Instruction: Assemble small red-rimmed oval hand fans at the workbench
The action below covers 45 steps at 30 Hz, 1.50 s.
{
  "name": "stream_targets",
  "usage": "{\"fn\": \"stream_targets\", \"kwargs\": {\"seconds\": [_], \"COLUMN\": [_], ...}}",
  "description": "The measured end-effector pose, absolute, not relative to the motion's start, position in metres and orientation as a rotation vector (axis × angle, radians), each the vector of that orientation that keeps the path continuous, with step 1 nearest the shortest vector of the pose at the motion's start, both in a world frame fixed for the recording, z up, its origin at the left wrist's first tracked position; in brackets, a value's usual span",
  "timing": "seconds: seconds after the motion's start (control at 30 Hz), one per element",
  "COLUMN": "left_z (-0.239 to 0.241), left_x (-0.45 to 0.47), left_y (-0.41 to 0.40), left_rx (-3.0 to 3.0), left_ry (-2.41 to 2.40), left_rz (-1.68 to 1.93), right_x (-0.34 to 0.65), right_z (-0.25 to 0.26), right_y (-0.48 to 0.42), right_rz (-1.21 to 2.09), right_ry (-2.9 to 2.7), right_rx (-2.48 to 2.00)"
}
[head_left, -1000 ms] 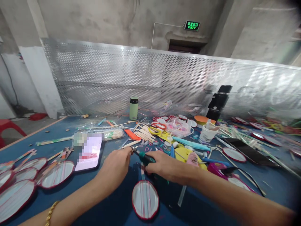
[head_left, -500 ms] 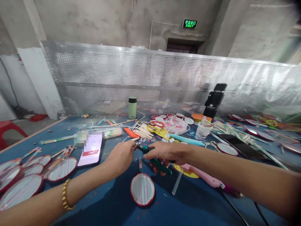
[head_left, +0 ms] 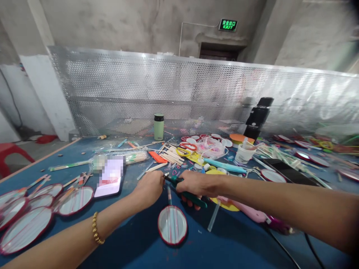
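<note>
Green-handled pliers (head_left: 194, 199) are gripped in my right hand (head_left: 195, 184), with the dark jaws pointing left. Right at the jaw tips is my left hand (head_left: 148, 189), its fingers pinched together. Whatever they hold is too small or hidden to make out. Just below both hands, a round red-rimmed piece with a stick handle (head_left: 172, 225) lies on the blue table (head_left: 134, 243); its face looks glossy, with strips across it. A clear glue stick (head_left: 214, 216) protrudes from a pink glue gun (head_left: 249, 212), partly covered by my right forearm.
Several similar red-rimmed pieces (head_left: 75, 201) lie at the left beside a lit phone (head_left: 110, 177). Wooden sticks (head_left: 172, 154), scissors (head_left: 183, 151), a white cup (head_left: 244, 153), a green bottle (head_left: 158, 127) and a black flask (head_left: 257, 118) stand or lie behind. A perforated metal screen (head_left: 126, 86) closes the back.
My left forearm and bracelet have shifted right, and the hands sit slightly lower in the picture. The whole view has moved a little. The pliers stay in my right hand.
</note>
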<state>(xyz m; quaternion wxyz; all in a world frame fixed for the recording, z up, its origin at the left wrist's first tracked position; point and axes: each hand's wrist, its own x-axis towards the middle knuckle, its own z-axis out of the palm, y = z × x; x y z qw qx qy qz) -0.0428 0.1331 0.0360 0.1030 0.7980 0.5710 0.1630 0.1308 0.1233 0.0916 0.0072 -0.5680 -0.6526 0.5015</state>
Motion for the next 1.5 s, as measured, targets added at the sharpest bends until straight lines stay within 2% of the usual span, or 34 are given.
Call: {"fn": "stream_targets", "kwargs": {"seconds": [0.37, 0.57, 0.83, 1.1, 1.27, 1.5], "left_z": [0.036, 0.048, 0.070, 0.070, 0.064, 0.057], "left_x": [-0.044, -0.068, -0.088, -0.072, -0.059, -0.066], "left_y": [0.138, 0.140, 0.160, 0.211, 0.237, 0.226], "left_rx": [2.375, 2.363, 2.193, 2.160, 2.254, 2.423], "left_ry": [1.620, 1.676, 1.753, 1.840, 1.921, 1.930], "left_rz": [0.386, 0.439, 0.523, 0.471, 0.448, 0.439], "right_x": [0.131, 0.145, 0.174, 0.178, 0.164, 0.172], "right_z": [0.085, 0.094, 0.134, 0.137, 0.133, 0.126], "right_y": [0.129, 0.126, 0.109, 0.100, 0.102, 0.114], "right_rz": [1.591, 1.701, 1.400, 1.030, 1.101, 1.158], "right_ry": [-2.023, -1.960, -1.858, -1.971, -1.797, -1.693], "right_rx": [-1.866, -1.606, -1.563, -1.454, -1.470, -1.394]}}
